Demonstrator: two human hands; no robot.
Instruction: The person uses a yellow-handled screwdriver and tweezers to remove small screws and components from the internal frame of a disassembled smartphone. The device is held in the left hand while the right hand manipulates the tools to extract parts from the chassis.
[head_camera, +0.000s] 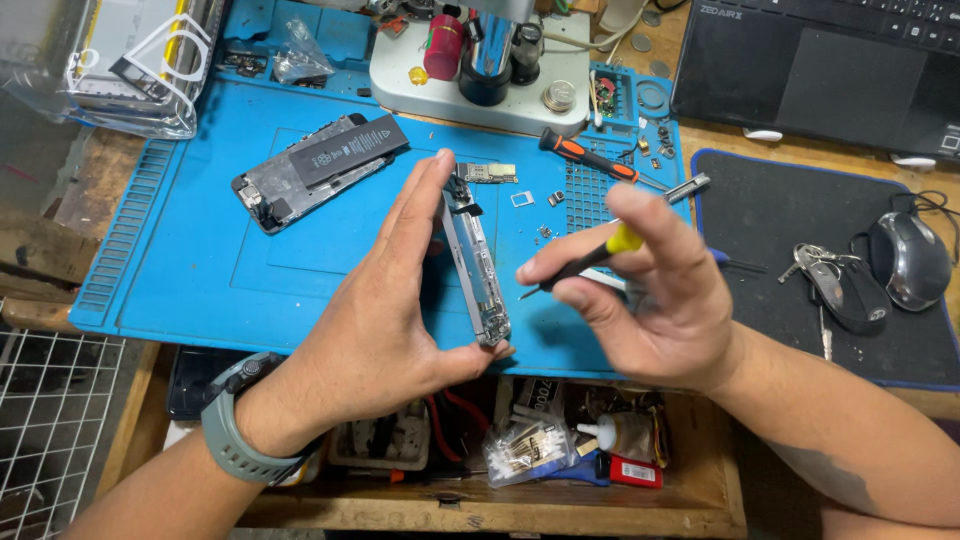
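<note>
The laptop (830, 70) at upper right is cut off by the frame's edge; the screwdriver (585, 260) tip looks blurred, perhaps by motion.

we are seeing the work mat (200, 280) lying on the desk, with the open drawer (500, 500) just before it. on the mat, at the back left, the opened phone body (300, 170) is lying. behind the mat the microscope base (470, 90) is standing, and a screwdriver (585, 158) is lying to its right. our left hand (385, 320) is holding the phone frame (478, 268) on edge above the mat centre. right of it, our right hand (650, 300) is holding a small screwdriver (585, 262), its tip pointing toward the frame. further right the mouse pad (760, 220) is lying, with the keys (835, 285) and the mouse (910, 260) on it; the laptop (830, 70) is behind.
</note>
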